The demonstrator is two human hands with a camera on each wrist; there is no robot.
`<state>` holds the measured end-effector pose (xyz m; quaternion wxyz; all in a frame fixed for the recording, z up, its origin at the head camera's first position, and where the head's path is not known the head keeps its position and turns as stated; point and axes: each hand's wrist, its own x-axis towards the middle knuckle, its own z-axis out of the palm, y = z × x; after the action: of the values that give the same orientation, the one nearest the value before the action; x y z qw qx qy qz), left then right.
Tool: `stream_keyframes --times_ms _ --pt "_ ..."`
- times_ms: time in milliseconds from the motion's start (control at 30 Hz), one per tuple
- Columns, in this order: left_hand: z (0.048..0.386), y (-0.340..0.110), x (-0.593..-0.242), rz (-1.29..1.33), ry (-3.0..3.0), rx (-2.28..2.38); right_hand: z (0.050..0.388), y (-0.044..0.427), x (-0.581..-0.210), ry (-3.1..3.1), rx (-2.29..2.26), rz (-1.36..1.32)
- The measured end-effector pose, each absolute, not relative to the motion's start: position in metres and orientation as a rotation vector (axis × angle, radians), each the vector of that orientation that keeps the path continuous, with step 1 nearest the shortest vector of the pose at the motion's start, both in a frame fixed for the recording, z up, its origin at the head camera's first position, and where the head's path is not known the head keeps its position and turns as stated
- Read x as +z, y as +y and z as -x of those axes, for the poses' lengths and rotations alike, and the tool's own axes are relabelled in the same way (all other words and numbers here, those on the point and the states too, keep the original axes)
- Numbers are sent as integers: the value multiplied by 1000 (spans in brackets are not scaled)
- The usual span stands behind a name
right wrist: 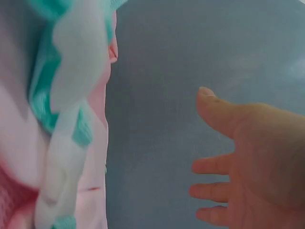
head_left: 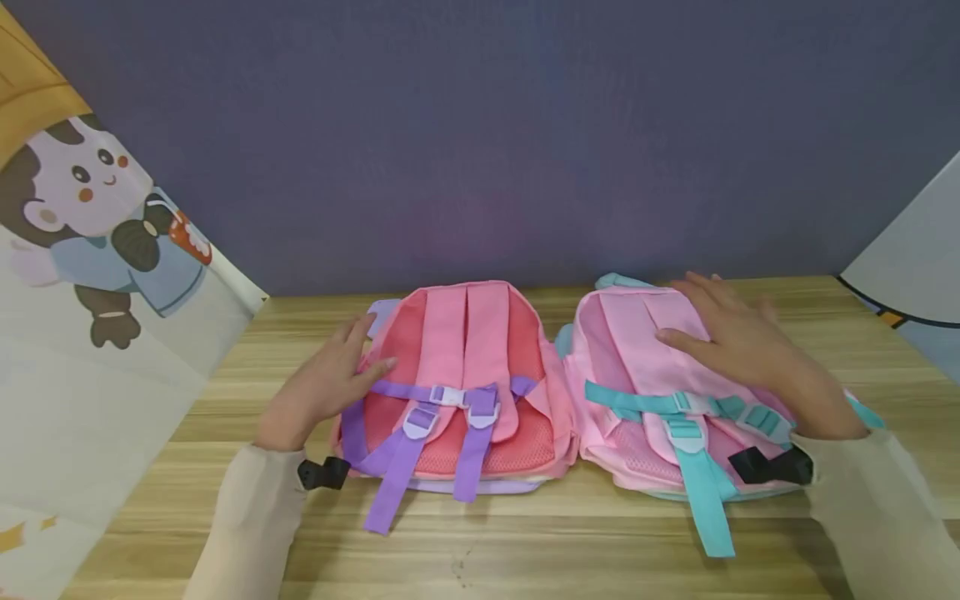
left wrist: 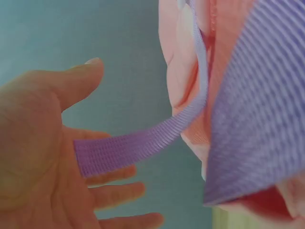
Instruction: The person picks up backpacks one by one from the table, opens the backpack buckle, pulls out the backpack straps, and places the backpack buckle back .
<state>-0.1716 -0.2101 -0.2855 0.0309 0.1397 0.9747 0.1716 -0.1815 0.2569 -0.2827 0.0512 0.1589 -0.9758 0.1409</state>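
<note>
Two backpacks lie side by side, straps up. The left hand (head_left: pixel 326 383) is at the left side of the coral-pink backpack (head_left: pixel 525 367) with purple straps (head_left: pixel 471 467). In the left wrist view its fingers are extended, and a purple strap end (left wrist: pixel 119 150) crosses in front of them. The right hand (head_left: pixel 738 333) is over the upper right of the light pink backpack (head_left: pixel 618 333) with teal straps (head_left: pixel 705 500). The right wrist view shows that hand (right wrist: pixel 262 157) with fingers spread and nothing between them. Both chest buckles, white (head_left: pixel 447 396) and pale (head_left: pixel 693 404), are fastened.
The backpacks lie on a wood-grain table (head_left: pixel 562 550), with a dark grey panel (head_left: pixel 525 150) standing behind it. A wall with a cartoon figure (head_left: pixel 97 192) is at the left, and a light printed panel (head_left: pixel 922 250) at the right. Black wrist mounts (head_left: pixel 324 473) show at both cuffs.
</note>
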Motion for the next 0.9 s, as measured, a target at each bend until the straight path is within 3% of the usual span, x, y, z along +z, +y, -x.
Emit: stream_keyframes --times_ms 367,900 --pt "179 -220 -301 -530 2921 714 173 233 -285 -2930 594 -586" --pt "190 -221 -325 -478 2823 669 157 191 -282 -2891 762 -826"
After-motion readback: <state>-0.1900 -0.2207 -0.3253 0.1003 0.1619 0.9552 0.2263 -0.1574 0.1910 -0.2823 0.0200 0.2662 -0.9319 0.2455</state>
